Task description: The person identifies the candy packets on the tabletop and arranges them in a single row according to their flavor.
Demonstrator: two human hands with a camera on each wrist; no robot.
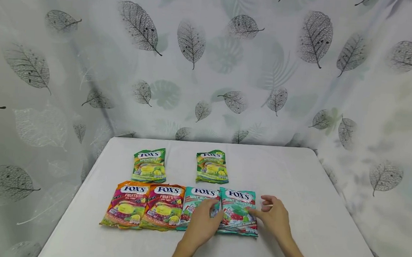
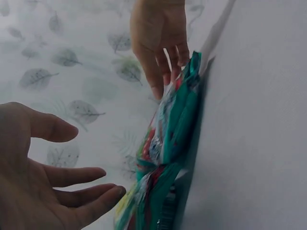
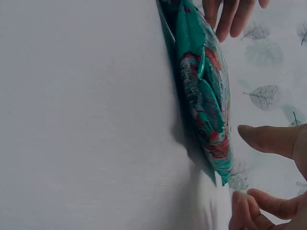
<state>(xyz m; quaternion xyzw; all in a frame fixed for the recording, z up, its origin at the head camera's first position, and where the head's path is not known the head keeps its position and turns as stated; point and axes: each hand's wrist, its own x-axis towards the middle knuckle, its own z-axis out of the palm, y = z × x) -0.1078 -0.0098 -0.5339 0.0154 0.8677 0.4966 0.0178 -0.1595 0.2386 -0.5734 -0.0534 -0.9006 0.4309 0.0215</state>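
Mint Blossom bags, Fruits bags and far green bags: thin plastic film, glossy, crinkled along the edges. Surface: smooth and matt, base material not discernible. Leaf-printed hanging: thin sheeting, softly sheened, lightly creased, whether cloth or plastic cannot be told.

Left forearm enters at the lower edge of the head view and slants up to the right. Left hand reaches forward, its thumb well apart from the fingers, which are nearly straight. Right forearm slants up to the left. Right hand is turned inward, thumb extended, fingers loosely bent; these run to the right wrist view's lower edge, so their full bend could not be confirmed. Hands stand apart.
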